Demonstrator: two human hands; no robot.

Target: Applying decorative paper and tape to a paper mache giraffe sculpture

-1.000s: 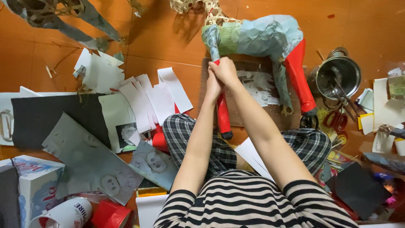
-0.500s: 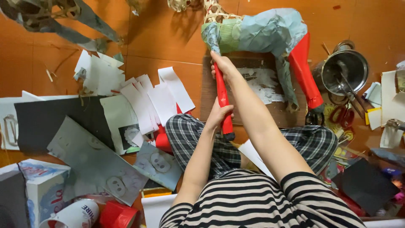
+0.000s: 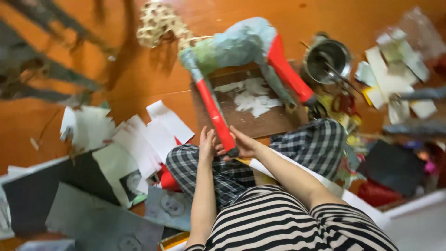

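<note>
A paper-covered animal figure (image 3: 241,46) with a pale blue-green body and red legs stands on a brown cardboard sheet (image 3: 265,116) on the orange floor. My left hand (image 3: 206,144) and my right hand (image 3: 244,144) both close around the lower end of its front red leg (image 3: 214,111), just above my knees in checked trousers. The other red leg (image 3: 288,74) reaches toward the right. A woven straw piece (image 3: 160,23) sits at the figure's far end.
Torn white paper sheets (image 3: 139,135) and grey and black card (image 3: 55,204) lie at the left. A metal pot (image 3: 327,58) with tools stands at the right, with more paper scraps (image 3: 395,69) and dark card (image 3: 395,165) beyond it.
Both hands have slid down the front red leg from near the body to its lower end. The view has tilted and swung, and the picture is blurred.
</note>
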